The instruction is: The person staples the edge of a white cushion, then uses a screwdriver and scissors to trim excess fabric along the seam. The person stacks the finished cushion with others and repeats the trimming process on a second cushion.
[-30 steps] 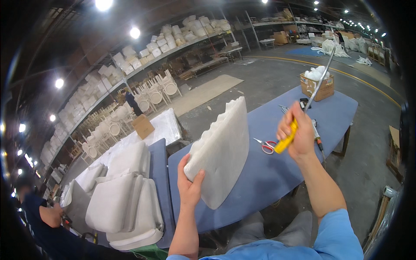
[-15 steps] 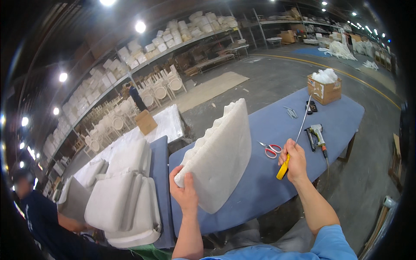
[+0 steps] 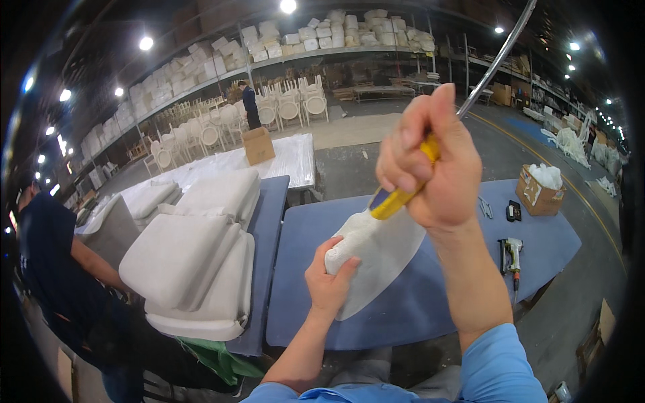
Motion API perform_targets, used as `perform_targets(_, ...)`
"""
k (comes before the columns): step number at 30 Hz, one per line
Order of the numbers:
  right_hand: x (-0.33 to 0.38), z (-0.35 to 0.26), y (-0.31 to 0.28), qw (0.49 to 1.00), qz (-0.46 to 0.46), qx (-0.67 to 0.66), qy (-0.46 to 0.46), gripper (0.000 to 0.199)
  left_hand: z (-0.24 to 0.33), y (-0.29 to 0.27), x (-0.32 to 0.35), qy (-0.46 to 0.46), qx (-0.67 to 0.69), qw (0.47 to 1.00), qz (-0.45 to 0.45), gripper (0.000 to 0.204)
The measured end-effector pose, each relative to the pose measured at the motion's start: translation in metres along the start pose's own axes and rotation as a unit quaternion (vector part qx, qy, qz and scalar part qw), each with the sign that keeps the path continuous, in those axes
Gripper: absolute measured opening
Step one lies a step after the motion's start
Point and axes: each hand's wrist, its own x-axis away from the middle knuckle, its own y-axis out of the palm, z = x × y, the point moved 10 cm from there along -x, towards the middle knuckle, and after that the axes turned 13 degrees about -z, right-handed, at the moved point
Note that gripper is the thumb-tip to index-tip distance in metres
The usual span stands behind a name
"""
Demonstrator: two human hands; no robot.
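My left hand (image 3: 329,279) is closed on the near corner of a light grey fabric-covered cushion (image 3: 383,252), thumb on its face and fingers behind the edge. The cushion stands tilted above the blue-covered table (image 3: 302,248). In front of its far part, my right hand (image 3: 440,158) is raised with fingers wrapped round the yellow handle of a long screwdriver (image 3: 495,62). Its metal shaft slants up and away to the right, and the tip lies out of view. My right hand and forearm hide part of the cushion. The scissors cannot be seen.
On the table's right lie a staple gun (image 3: 512,257) with a hose, a small black case (image 3: 513,211) and a box (image 3: 541,191) of white stuffing. Stacked grey cushions (image 3: 178,258) stand left. A co-worker in dark clothes (image 3: 47,248) is at far left.
My right hand has risen and moved left, bringing the screwdriver up in front of the cushion. The cushion has tilted and shifted right with my left hand. The view has turned.
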Motion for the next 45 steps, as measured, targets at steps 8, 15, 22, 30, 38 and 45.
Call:
perform_targets(8, 0.023, 0.111, 0.009, 0.966, -0.004, 0.089, 0.243, 0.045, -0.005, -0.006, -0.004, 0.03, 0.009, 1.0, -0.001, 0.047)
perform_targets(15, 0.015, 0.12, 0.027, 0.981, -0.054, -0.012, 0.183, 0.041, -0.015, -0.012, -0.002, 0.017, -0.029, 0.999, 0.005, 0.049)
perform_targets(22, -0.023, 0.086, 0.028, 0.989, -0.061, -0.095, 0.09, 0.036, -0.008, -0.005, -0.003, 0.043, -0.017, 0.999, -0.001, 0.045)
perform_targets(30, -0.005, 0.105, 0.028, 0.986, -0.047, -0.064, 0.149, 0.037, -0.008, -0.004, -0.003, 0.038, -0.035, 0.998, -0.025, 0.04)
perform_targets(38, 0.007, 0.127, 0.031, 0.958, -0.064, 0.058, 0.273, 0.03, -0.012, -0.01, -0.004, 0.02, -0.009, 1.0, -0.003, 0.049)
perform_targets(45, 0.028, 0.151, 0.016, 0.957, -0.083, -0.046, 0.273, 0.034, -0.02, -0.008, -0.003, -0.002, 0.028, 1.0, -0.01, 0.049)
